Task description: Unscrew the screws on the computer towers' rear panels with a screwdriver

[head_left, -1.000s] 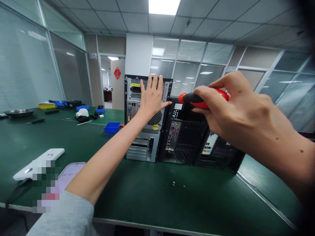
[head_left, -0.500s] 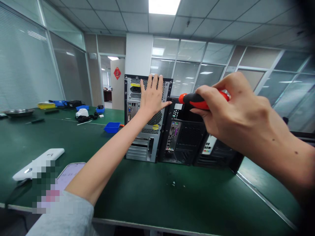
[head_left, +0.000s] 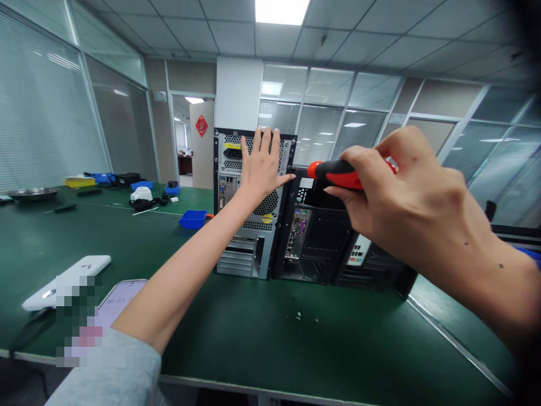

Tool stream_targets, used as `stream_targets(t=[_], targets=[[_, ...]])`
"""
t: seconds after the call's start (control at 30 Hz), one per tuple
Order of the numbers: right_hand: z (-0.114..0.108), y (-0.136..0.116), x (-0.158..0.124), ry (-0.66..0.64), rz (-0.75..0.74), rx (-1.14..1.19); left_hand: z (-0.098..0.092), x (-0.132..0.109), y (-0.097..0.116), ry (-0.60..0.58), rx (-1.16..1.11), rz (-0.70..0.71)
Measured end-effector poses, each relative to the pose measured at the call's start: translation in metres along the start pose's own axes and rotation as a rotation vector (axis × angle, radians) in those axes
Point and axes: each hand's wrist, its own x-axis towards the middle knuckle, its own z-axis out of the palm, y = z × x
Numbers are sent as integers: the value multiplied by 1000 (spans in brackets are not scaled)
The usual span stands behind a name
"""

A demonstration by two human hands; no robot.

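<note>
Shows, in the head view, the left hand (head_left: 259, 173) laid with fingers spread apart on the upper rear of a silver-backed computer tower (head_left: 260, 232), upright on a green table (head_left: 296, 352) just beside two black towers (head_left: 327, 237). Shows also the right hand (head_left: 408, 194) clamped around the handle of a red-and-dark-grey screwdriver (head_left: 338, 169), held roughly level with shaft toward the silver-backed computer tower's right edge, near the left thumb; of contact at the tip, cannot tell. Includes a blue tray (head_left: 193, 220) left of that tower and a phone (head_left: 123, 299) near a grey sleeve (head_left: 118, 372).
</note>
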Motion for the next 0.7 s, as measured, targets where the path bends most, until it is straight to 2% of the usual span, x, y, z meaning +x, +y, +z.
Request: stream_targets(t=[0.27, 0.4, 0.7], targets=[[3, -1, 2, 15, 90, -3, 1, 0, -1, 2, -34, -7], [4, 0, 0, 54, 70, -43, 1, 0, -1, -9, -37, -5], [3, -2, 0, 23, 84, -59, 2, 0, -1, 12, 29, 1]])
